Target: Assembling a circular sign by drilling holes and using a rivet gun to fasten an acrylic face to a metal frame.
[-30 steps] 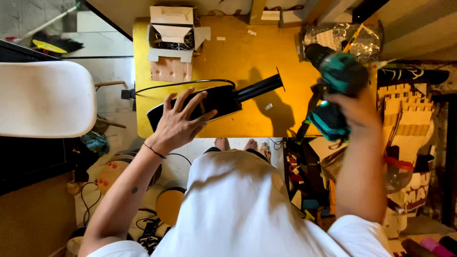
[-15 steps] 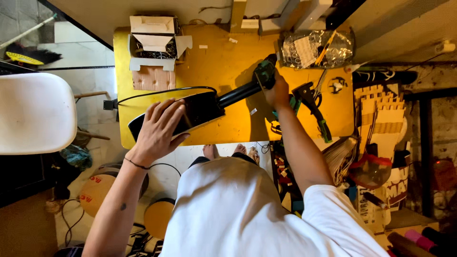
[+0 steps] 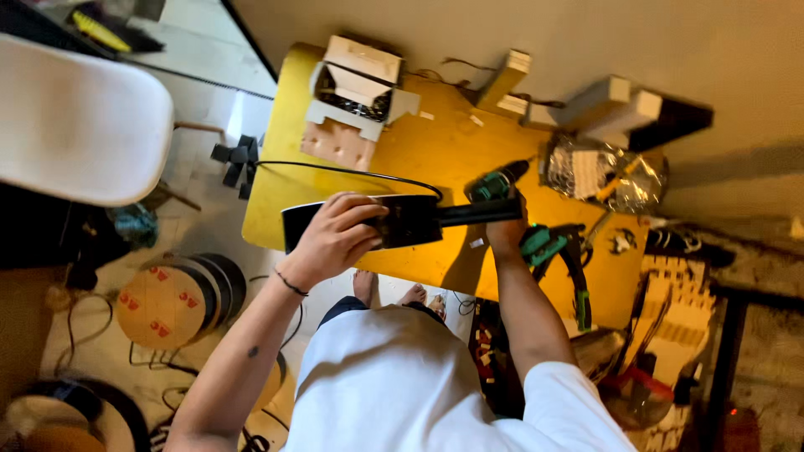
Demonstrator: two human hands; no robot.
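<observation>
Fingers of the left hand [image 3: 335, 238] grip a black device [image 3: 377, 222]; right hand [image 3: 505, 230] holds a green drill [image 3: 494, 182].

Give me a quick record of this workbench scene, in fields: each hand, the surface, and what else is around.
left hand: grips black flat device with a black rod
right hand: holds green drill at the rod
surface: yellow table
on table: open white box, clear bag, black cable
nearby: white chair, tape rolls on floor

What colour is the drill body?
Teal-green with black, held in the right hand; the drill shows in the head view.
</observation>
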